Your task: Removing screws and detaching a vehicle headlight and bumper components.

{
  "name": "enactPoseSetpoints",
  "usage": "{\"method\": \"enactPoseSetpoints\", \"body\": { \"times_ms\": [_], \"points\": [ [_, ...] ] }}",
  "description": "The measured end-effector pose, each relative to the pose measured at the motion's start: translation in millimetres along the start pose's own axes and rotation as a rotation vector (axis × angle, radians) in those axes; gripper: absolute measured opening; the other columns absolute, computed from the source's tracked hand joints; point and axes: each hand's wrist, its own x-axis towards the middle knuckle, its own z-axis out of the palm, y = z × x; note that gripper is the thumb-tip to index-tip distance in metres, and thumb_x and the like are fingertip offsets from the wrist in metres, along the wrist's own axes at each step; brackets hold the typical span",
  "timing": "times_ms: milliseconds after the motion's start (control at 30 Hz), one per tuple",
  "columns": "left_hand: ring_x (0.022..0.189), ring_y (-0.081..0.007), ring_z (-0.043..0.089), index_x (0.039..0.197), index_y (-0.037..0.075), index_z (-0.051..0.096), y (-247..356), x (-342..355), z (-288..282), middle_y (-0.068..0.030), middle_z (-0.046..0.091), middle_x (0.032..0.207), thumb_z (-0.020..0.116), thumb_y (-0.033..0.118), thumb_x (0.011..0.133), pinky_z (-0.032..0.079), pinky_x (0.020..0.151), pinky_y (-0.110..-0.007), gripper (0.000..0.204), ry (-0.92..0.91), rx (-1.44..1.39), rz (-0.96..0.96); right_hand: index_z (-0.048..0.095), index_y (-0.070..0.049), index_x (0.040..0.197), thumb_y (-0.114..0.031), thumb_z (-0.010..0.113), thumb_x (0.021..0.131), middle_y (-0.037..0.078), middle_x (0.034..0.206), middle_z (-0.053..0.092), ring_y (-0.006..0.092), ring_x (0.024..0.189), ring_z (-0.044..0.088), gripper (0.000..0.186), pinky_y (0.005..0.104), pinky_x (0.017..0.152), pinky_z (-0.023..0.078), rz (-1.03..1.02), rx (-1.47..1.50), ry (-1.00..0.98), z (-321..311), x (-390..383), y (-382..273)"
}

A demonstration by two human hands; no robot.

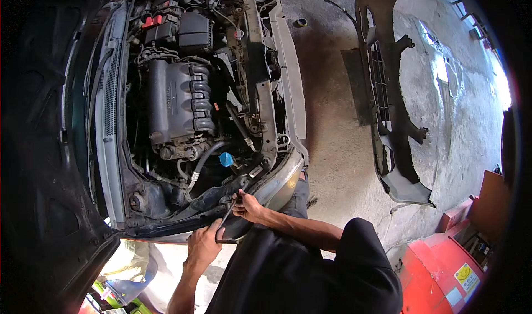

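Observation:
My left hand (pixel 204 244), low at the car's near fender edge, is closed on a long slim metal tool (pixel 227 217) that slants up toward the front corner of the engine bay. My right hand (pixel 246 206) is closed around the tool's upper end beside the bodywork; exactly what its fingertips touch is too small to tell. Just beyond the hands are the engine bay's edge, a blue reservoir cap (pixel 226 159), hoses and the engine's intake cover (pixel 169 98). The headlamp area (pixel 285 178) sits to the right of my hands.
The raised bonnet (pixel 44 147) fills the left. A detached bumper (pixel 399 164) lies on the concrete floor (pixel 338 164) to the right, near a small round container (pixel 301 22). A red panel (pixel 426 269) and brown board (pixel 487 203) are at lower right, assorted bags and items (pixel 127 261) at lower left.

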Motion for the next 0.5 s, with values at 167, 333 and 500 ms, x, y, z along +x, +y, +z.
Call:
{"method": "enactPoseSetpoints", "body": {
  "times_ms": [167,333,500],
  "points": [
    [0.065,-0.0371,0.062,0.112,0.007,0.061,-1.0,20.6,-6.9,-0.0159,0.064,0.073,0.058,0.018,0.089,0.046,0.055,-0.048,0.026,-0.089,0.201,0.172,0.044,-0.014,0.077,-0.040,0.020,0.103,-0.003,0.053,0.025,0.0106,0.044,0.020,0.044,0.0270,0.044,0.020,-0.007,0.036,0.001,-8.5,12.5,-3.7],
    [0.073,-0.0216,0.063,0.117,0.003,0.060,-5.7,38.5,-23.2,-0.0093,0.067,0.081,0.051,0.008,0.083,0.045,0.076,-0.036,0.035,-0.158,0.604,0.514,0.041,-0.012,0.073,-0.045,0.020,0.102,-0.004,0.052,0.022,0.0123,0.043,0.019,0.048,0.0301,0.044,0.019,-0.049,0.055,-0.016,-12.7,13.7,-2.6],
    [0.059,-0.0266,0.062,0.094,0.005,0.063,-12.9,59.6,-18.0,-0.0108,0.063,0.065,0.056,0.013,0.084,0.048,0.064,-0.039,0.014,-0.034,0.471,0.581,0.049,-0.009,0.073,-0.054,0.017,0.100,-0.002,0.053,0.031,0.0133,0.045,0.026,0.061,0.0291,0.045,0.023,-0.027,-0.320,0.018,-17.2,-0.4,7.1]
  ]
}}
